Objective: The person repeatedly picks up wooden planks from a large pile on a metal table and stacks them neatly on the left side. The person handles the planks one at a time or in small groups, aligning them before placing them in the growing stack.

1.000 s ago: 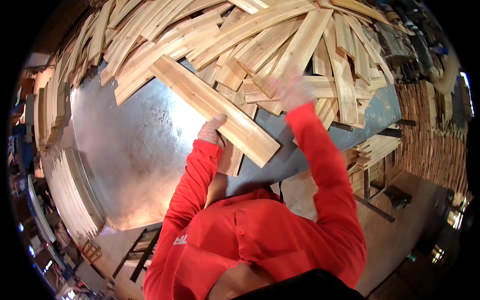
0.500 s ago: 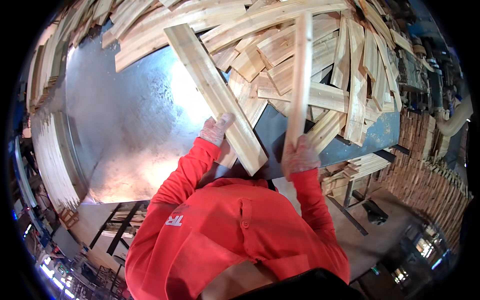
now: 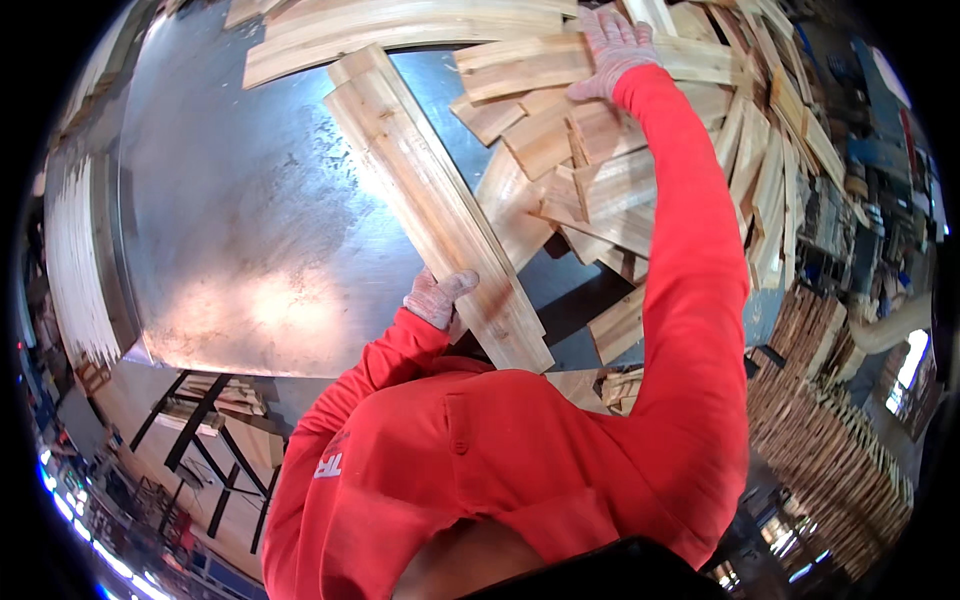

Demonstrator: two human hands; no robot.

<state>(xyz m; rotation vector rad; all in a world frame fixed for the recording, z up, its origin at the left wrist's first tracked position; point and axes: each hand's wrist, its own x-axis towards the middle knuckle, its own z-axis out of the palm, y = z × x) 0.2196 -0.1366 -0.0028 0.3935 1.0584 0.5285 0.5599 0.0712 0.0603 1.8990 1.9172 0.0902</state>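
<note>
My left hand (image 3: 438,297), in a pale work glove, grips the near part of two wooden boards (image 3: 425,190) lying one over the other. They slant from near my chest up toward the far left, above the metal table (image 3: 220,210). Stretched out far ahead, my gloved right hand (image 3: 615,52) has its fingers spread on a light wooden board (image 3: 525,66) on top of the loose pile. Beneath and nearer lie more overlapping boards (image 3: 610,190), pointing in various directions.
Long planks (image 3: 400,25) lie along the table's far side. A stack of pale boards (image 3: 80,265) stands beyond its left edge. On the right rises a tall stack of wood strips (image 3: 820,430). A dark metal stand (image 3: 205,425) is at the lower left.
My right hand has put its upright board out of its grip and reached forward onto the pile. The left hand now holds two boards together where one showed before.
</note>
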